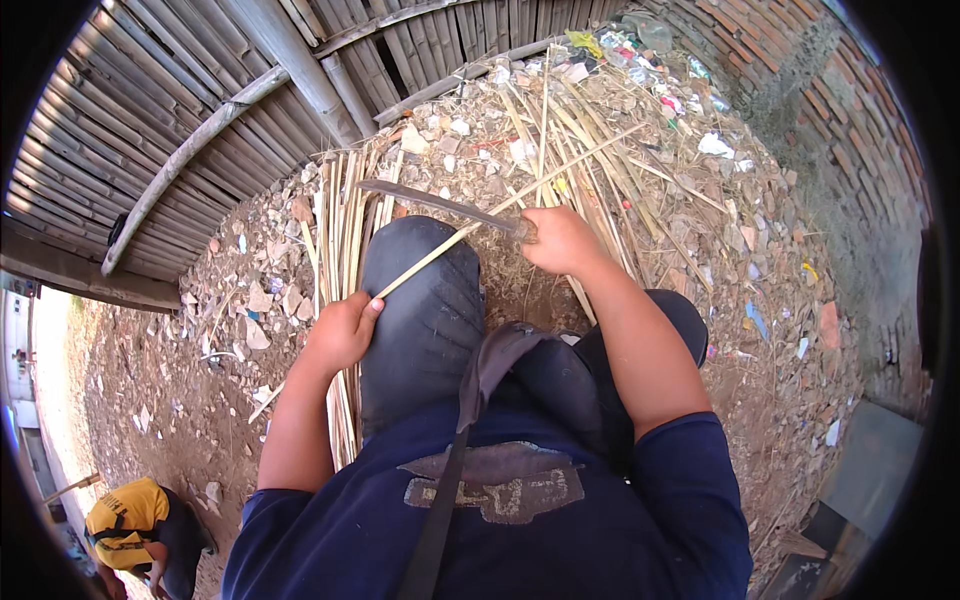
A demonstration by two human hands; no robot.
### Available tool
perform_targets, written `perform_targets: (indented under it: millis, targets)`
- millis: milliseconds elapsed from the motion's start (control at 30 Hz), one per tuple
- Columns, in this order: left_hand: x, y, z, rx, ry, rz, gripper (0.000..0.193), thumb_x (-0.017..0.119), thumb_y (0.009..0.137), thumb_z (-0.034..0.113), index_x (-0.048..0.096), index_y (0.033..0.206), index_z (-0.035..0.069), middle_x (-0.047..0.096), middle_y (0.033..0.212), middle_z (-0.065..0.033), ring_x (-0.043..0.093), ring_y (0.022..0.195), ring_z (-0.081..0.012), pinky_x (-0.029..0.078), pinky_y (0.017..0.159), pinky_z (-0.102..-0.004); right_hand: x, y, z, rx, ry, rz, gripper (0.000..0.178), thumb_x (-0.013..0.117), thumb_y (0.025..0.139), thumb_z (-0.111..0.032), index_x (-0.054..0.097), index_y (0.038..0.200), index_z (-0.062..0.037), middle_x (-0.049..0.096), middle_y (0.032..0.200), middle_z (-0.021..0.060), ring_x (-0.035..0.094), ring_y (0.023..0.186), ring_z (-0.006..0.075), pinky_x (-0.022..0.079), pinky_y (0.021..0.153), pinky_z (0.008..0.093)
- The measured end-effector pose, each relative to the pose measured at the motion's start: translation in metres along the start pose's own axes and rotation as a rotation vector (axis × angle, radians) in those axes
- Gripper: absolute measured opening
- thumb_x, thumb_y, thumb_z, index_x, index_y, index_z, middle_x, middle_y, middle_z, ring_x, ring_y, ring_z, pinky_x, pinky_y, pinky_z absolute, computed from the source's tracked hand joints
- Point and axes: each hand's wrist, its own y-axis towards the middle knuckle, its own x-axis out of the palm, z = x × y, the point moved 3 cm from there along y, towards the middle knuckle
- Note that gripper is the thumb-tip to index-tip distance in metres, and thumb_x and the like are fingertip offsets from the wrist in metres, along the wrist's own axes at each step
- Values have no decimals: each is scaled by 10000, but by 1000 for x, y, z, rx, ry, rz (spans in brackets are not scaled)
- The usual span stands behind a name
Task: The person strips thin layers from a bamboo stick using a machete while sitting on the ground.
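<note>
Head view, the only one. Left grip (pixel 345 330) near 9 o'clock, clasped round pale split strip (pixel 425 263), probably bamboo. Right grip (pixel 560 240) near 2 o'clock, wrapped round handle (pixel 522 231) of long knife (pixel 430 198), blade pointing to 10 o'clock and crossing strip near knee (pixel 420 275) in dark trousers; cannot tell if touching. Strip slanting from left grip up toward 1 o'clock, far end free.

Handling, judged by look: very light, slim, springy; likely to whip at free end, may split along grain or leave splinters. Probably smooth enough to slide when loosely held. Best pinched firmly near lower end, well clear of blade. Knife likely heavier, rigid; take by handle only.

Surface: uneven dirt ground (pixel 180 400), scattered with stones (pixel 257 300), plus litter (pixel 715 146) around 1 to 2 o'clock. Bundle of strips (pixel 345 215) at 10 o'clock, beside knee; loose strips (pixel 600 175) crisscrossed at 1 o'clock.

Room: slatted wall (pixel 110 130) at 10 o'clock, brick wall (pixel 860 130) at 2, co-worker (pixel 130 515) in yellow top bent over at 8.
</note>
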Motion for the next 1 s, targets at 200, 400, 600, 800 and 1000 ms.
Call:
perform_targets:
  millis: [200,400,600,800,1000]
  targets:
    - [-9,8,9,39,-25,4,446,486,1080,374,605,884,-9,645,771,-283,632,766,-501,487,704,-546,-8,14,62,237,246,137,345,699,769,-208,712,1055,-15,732,996,232,705,895,407,565,830,446]
    - [5,-2,1,-10,76,72,445,472,1082,382,609,902,0,655,785,-292,637,779,-514,492,720,-572,-6,4,2,-6,-112,-26,360,704,752,-192,729,1087,-60,740,995,201,721,914,370,569,842,429]
    - [-2,7,14,-10,63,98,443,459,1083,395,601,929,5,670,810,-300,649,817,-521,502,755,-598,6,14,49,125,119,10,381,703,760,-199,743,1123,-92,741,1049,204,713,966,383,565,880,447]
    - [7,-15,14,-96,152,121,408,448,1087,385,587,950,27,677,802,-288,662,808,-506,516,754,-596,-19,0,-2,75,-104,59,391,682,790,-223,728,1158,-98,737,1008,213,706,968,405,563,878,471]
    - [-10,-2,33,-66,215,53,399,471,1081,366,588,918,21,677,792,-286,660,779,-510,515,721,-604,-6,17,84,302,80,87,332,687,794,-203,726,1103,-89,732,1028,219,704,989,394,557,887,461]
